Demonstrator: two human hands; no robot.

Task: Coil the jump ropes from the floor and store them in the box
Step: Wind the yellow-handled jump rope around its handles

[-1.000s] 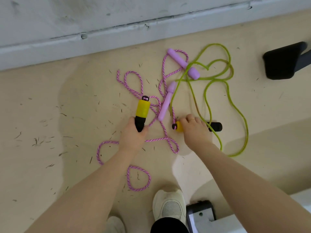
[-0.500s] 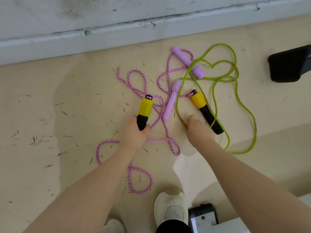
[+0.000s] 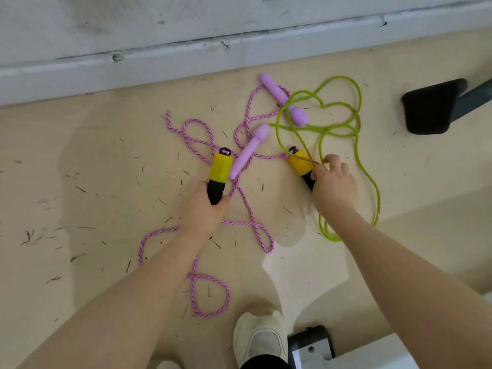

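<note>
Two jump ropes lie tangled on the beige floor. The pink braided rope (image 3: 251,222) ends in two yellow-and-black handles. My left hand (image 3: 205,209) grips the black end of the left handle (image 3: 219,170), which points away from me. My right hand (image 3: 332,185) grips the right handle (image 3: 299,162), its fingers curled over the black part. The green rope (image 3: 356,123) loops at the right, one strand crossing that handle, and has two lilac handles (image 3: 282,99) (image 3: 249,150). No box is in view.
A grey wall base (image 3: 186,57) runs along the back. A black foot of some equipment (image 3: 428,107) stands at the right. My white shoe (image 3: 259,339) and a black-and-white object (image 3: 310,344) sit at the bottom. Small debris litters the floor.
My right hand has picked the second yellow-and-black handle off the floor, turned it to point away from me, and now grips it higher up. The left hand has kept its handle.
</note>
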